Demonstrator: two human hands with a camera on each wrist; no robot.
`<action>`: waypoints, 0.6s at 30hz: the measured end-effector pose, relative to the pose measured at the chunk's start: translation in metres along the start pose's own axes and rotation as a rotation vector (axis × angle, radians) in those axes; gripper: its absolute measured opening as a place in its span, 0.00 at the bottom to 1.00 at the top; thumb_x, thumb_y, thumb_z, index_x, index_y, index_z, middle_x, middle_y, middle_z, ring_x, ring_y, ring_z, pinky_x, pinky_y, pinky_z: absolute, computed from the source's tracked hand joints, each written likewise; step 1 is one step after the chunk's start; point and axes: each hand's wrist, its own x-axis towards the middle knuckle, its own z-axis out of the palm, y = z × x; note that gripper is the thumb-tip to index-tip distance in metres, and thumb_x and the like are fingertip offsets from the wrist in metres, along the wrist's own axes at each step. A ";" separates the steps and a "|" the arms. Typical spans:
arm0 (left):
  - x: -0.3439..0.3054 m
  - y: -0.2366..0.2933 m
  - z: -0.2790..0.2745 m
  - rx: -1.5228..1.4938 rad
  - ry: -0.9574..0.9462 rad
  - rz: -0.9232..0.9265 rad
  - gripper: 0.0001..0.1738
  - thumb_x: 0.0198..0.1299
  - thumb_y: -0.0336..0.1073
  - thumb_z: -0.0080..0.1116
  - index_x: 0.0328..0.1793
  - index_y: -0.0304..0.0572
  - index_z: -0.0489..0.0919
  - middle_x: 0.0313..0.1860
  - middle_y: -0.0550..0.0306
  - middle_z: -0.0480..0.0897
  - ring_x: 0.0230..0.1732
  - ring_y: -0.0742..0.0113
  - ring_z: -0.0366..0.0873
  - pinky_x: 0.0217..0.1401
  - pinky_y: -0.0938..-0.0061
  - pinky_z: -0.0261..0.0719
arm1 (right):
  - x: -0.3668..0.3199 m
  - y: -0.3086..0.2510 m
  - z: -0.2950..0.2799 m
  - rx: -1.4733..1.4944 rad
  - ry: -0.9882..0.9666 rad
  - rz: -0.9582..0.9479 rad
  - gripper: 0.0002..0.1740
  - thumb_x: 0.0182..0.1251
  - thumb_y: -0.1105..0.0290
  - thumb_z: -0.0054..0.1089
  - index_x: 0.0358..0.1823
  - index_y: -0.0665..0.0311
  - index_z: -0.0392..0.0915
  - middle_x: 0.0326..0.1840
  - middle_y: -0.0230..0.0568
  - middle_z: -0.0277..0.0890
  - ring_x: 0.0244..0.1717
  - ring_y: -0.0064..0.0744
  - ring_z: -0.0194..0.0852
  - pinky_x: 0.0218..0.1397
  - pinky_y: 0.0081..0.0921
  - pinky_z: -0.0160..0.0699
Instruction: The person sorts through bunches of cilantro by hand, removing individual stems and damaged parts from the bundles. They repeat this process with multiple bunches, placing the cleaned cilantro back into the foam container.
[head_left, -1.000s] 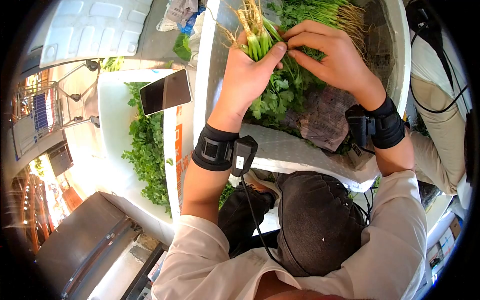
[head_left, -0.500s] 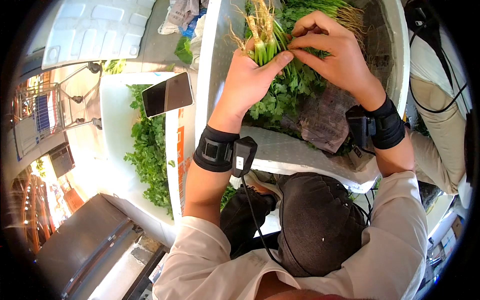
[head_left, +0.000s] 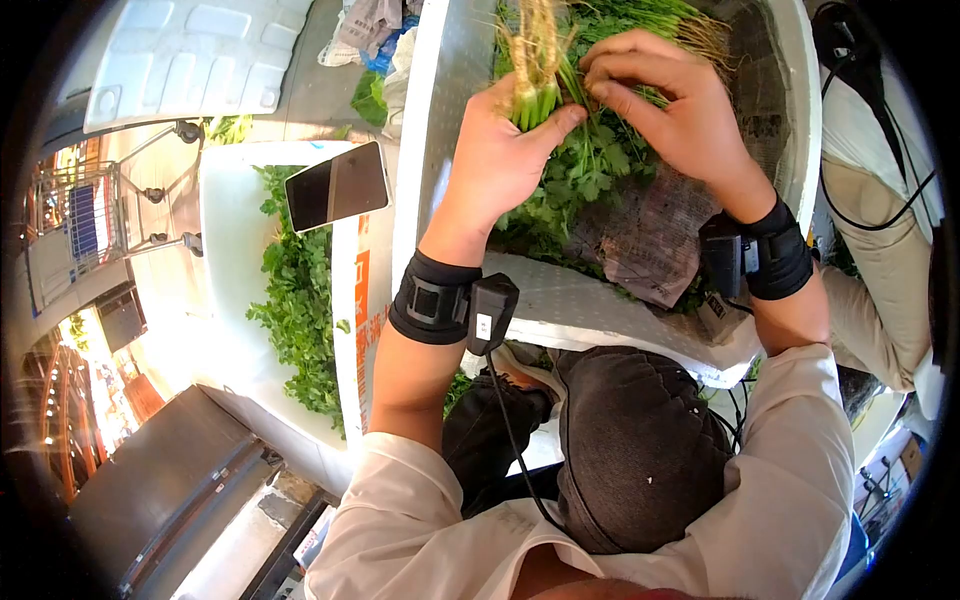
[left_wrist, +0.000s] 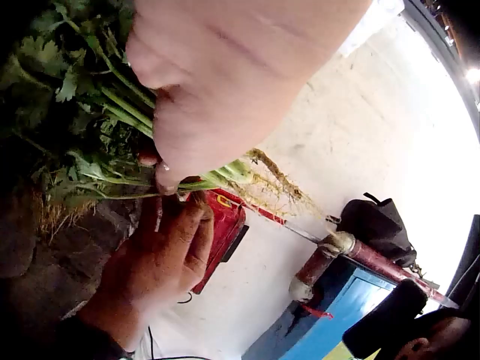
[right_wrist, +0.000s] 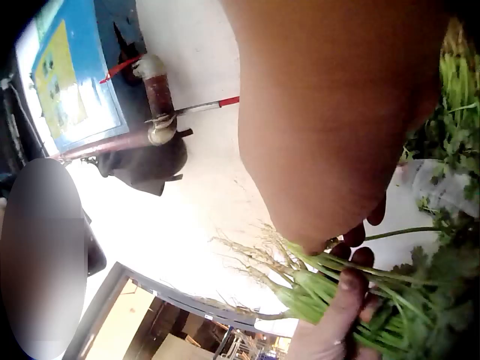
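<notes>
My left hand [head_left: 505,160] grips a bunch of coriander [head_left: 537,100] by the stem bases, its thumb laid across the green stalks. Pale, thick roots stick up past the fist, and the leaves hang down into a white foam box [head_left: 412,150]. Close beside it, my right hand [head_left: 682,110] has curled fingers and pinches a thin stem at the side of the bunch. In the left wrist view, the right hand [left_wrist: 161,255] meets the stems just below the left thumb. The right wrist view shows the roots of the bunch [right_wrist: 274,277] spread out beside both hands.
More rooted greens [head_left: 680,25] lie at the far end of the box, with newspaper [head_left: 650,240] under them. A second foam box holds leafy greens [head_left: 300,330] on the left, with a phone [head_left: 338,187] on its rim. Another person's leg [head_left: 865,210] is at the right.
The left hand and the bunch have shifted slightly right, the roots tilting more upright. The right hand's fingers have drawn in closer together at the stems.
</notes>
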 end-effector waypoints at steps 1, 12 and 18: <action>0.000 -0.001 0.001 -0.017 0.008 0.032 0.14 0.64 0.33 0.71 0.52 0.35 0.84 0.39 0.61 0.88 0.39 0.77 0.79 0.45 0.77 0.79 | -0.001 0.001 -0.001 0.068 0.009 0.076 0.08 0.67 0.77 0.68 0.46 0.69 0.85 0.50 0.40 0.82 0.48 0.35 0.83 0.52 0.28 0.82; 0.004 -0.001 -0.001 -0.141 0.037 -0.051 0.12 0.68 0.31 0.66 0.54 0.33 0.85 0.47 0.56 0.90 0.36 0.77 0.77 0.42 0.79 0.77 | 0.007 -0.011 -0.013 0.252 0.535 0.562 0.04 0.75 0.78 0.58 0.46 0.68 0.79 0.35 0.28 0.78 0.37 0.14 0.73 0.42 0.16 0.73; 0.004 0.004 0.000 -0.323 0.040 -0.081 0.10 0.68 0.30 0.65 0.52 0.34 0.85 0.47 0.56 0.90 0.36 0.77 0.77 0.41 0.79 0.77 | -0.016 0.039 0.006 0.038 0.112 0.262 0.17 0.78 0.63 0.59 0.58 0.66 0.83 0.54 0.41 0.85 0.46 0.28 0.83 0.51 0.26 0.81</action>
